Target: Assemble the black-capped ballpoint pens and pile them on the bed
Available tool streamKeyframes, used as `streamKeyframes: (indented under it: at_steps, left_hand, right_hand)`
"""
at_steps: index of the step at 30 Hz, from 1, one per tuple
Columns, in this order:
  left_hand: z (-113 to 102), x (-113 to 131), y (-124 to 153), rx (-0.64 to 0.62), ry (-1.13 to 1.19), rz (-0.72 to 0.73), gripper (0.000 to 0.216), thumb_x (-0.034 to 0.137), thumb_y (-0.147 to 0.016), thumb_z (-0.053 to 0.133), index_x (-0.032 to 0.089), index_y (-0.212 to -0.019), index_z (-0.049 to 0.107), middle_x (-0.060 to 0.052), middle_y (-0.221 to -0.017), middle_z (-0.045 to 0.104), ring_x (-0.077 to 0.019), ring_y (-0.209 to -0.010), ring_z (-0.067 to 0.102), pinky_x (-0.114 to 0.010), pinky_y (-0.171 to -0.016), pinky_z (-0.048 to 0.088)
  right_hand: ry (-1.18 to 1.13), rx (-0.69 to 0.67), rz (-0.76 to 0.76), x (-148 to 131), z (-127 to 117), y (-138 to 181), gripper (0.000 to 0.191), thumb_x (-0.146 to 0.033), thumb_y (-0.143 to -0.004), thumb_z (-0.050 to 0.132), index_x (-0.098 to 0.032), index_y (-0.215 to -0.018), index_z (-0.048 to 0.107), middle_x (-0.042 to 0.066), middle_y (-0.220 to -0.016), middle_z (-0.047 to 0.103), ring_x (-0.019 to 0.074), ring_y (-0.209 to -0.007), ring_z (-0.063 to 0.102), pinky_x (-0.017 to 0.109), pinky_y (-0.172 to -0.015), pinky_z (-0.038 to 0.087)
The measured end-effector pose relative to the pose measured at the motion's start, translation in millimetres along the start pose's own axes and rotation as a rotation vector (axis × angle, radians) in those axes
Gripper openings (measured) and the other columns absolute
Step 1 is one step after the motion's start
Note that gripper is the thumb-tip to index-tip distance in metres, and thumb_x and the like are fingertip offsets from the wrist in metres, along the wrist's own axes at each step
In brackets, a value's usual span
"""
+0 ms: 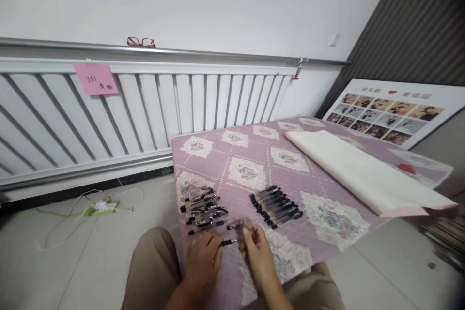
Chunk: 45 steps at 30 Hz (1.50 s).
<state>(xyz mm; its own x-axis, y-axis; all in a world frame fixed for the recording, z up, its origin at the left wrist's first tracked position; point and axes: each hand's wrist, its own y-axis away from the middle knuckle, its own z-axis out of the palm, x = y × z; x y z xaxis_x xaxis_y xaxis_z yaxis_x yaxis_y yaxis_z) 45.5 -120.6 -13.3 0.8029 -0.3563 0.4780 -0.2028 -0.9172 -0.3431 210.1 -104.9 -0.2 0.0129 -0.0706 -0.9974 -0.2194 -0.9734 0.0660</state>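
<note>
White wall [232,14] is filling the back of my head view. Dark ribbed panel [410,24] is standing at right. White radiator [198,101] is running along the wall, metal pipe [218,54] passing above it. Table [179,155] is standing just beside the radiator, wearing a purple floral tablecloth [257,152]. Photo board [390,111] is leaning past the table's right end. Cream sheet [348,169] is lying folded across the right half of the table.

Both hands are working low at the near edge. Left hand [204,256] is clamping a single pen, fingers closed around its back end. Right hand [257,249] is hovering just beside it, fingers curling in; motion is blurring the fingertips, so I'm not able to tell whether they're gripping anything.

Power strip [103,208] is lying on the floor at left, cables trailing. Pink note [96,79] is hanging on the radiator; I'm reading "361" on it. Glasses [141,44] are sitting along the pipe.

Loose pens [208,214] are lying in an untidy stack beyond the left hand. Row of pens [278,206] is lying neater, side by side, beyond the right hand. Single pen [228,242] is pointing its tip toward the right hand. Dark piece [234,225], smallest, is showing right at the right fingertips, partly blurred.
</note>
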Motion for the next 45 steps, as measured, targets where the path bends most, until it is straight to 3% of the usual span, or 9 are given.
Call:
streamKeyframes:
  at_steps: [5,9,12,25,29,32,35,38,45]
  left_hand:
    - [-1.6,1.2,-0.3,0.0,-0.011,-0.013,0.021,0.017,-0.085,0.051,0.027,-0.098,0.066,-0.002,-0.09,0.064,-0.0215,-0.086,0.059,-0.036,-0.077,0.045]
    - [-1.7,1.6,0.5,0.011,-0.037,-0.003,0.019,0.018,-0.084,0.053,0.027,-0.096,0.066,-0.002,-0.09,0.064,-0.0218,-0.086,0.059,-0.036,-0.078,0.044]
    - [-0.7,1.2,1.0,0.014,-0.044,-0.002,0.021,0.017,-0.084,0.054,0.027,-0.098,0.065,-0.002,-0.092,0.065,-0.022,-0.088,0.058,-0.037,-0.08,0.042]
    - [-6.4,5.9,-1.7,-0.041,-0.081,-0.051,0.015,0.019,-0.087,0.053,0.027,-0.09,0.065,0.0,-0.088,0.064,-0.0199,-0.087,0.057,-0.034,-0.08,0.038]
    - [-7.9,6.9,-2.5,-0.05,-0.079,-0.068,0.016,0.018,-0.087,0.052,0.027,-0.091,0.065,0.0,-0.089,0.065,-0.0203,-0.088,0.057,-0.035,-0.082,0.038]
    - [-9.2,7.7,-3.1,-0.048,-0.072,-0.083,0.017,0.016,-0.085,0.054,0.028,-0.091,0.065,0.0,-0.09,0.065,-0.0207,-0.09,0.057,-0.036,-0.083,0.038]
    - [-9.7,7.6,-3.1,-0.031,-0.056,-0.088,0.017,0.016,-0.085,0.055,0.028,-0.091,0.065,0.0,-0.09,0.065,-0.0204,-0.09,0.056,-0.036,-0.084,0.038]
    - [-10.3,7.4,-3.1,-0.03,-0.035,-0.094,0.016,0.016,-0.085,0.055,0.028,-0.091,0.065,0.0,-0.091,0.065,-0.0204,-0.09,0.056,-0.036,-0.084,0.038]
    - [-11.1,8.0,-3.6,-0.047,-0.03,-0.099,0.016,0.016,-0.085,0.056,0.027,-0.093,0.065,0.0,-0.091,0.064,-0.0209,-0.091,0.055,-0.036,-0.084,0.037]
  right_hand:
    - [0.227,-0.133,-0.064,-1.3,-0.1,3.1,0.04,-0.056,-0.085,0.046,-0.022,-0.064,0.047,-0.005,-0.054,0.044,0.0115,-0.048,0.039,0.023,-0.047,0.033]
    - [0.433,-0.174,-0.224,-1.0,3.2,3.6,0.04,-0.052,-0.087,0.043,-0.022,-0.059,0.041,-0.003,-0.059,0.043,0.0145,-0.059,0.042,0.024,-0.054,0.034]
    - [0.494,-0.201,-0.249,0.7,4.8,2.7,0.04,-0.05,-0.087,0.041,-0.023,-0.058,0.037,-0.004,-0.059,0.04,0.0147,-0.059,0.041,0.025,-0.056,0.033]
    - [0.404,-0.229,-0.238,2.5,1.2,3.7,0.022,-0.034,-0.084,0.051,-0.021,-0.066,0.052,-0.002,-0.066,0.053,0.0159,-0.066,0.049,0.025,-0.062,0.038]
    - [0.296,-0.263,-0.162,-0.9,-1.3,4.3,0.01,-0.03,-0.079,0.056,-0.021,-0.081,0.061,-0.002,-0.071,0.056,0.0159,-0.068,0.052,0.025,-0.064,0.041]
    - [0.209,-0.268,-0.112,-4.0,-2.3,4.1,0.024,-0.028,-0.075,0.06,-0.022,-0.098,0.059,-0.002,-0.079,0.058,0.016,-0.072,0.054,0.025,-0.068,0.042]
    - [0.234,-0.251,-0.087,-6.0,-1.2,2.9,0.015,-0.036,-0.079,0.057,-0.022,-0.08,0.057,-0.003,-0.068,0.053,0.0147,-0.064,0.05,0.024,-0.062,0.04]
    - [0.345,-0.247,-0.1,-6.5,0.9,1.6,0.034,-0.045,-0.083,0.05,-0.022,-0.059,0.046,-0.005,-0.055,0.043,0.0138,-0.056,0.042,0.024,-0.054,0.033]
    - [0.307,-0.312,-0.046,-9.4,-0.8,2.1,0.03,-0.043,-0.082,0.05,-0.022,-0.062,0.048,-0.006,-0.055,0.041,0.012,-0.053,0.037,0.023,-0.052,0.031]
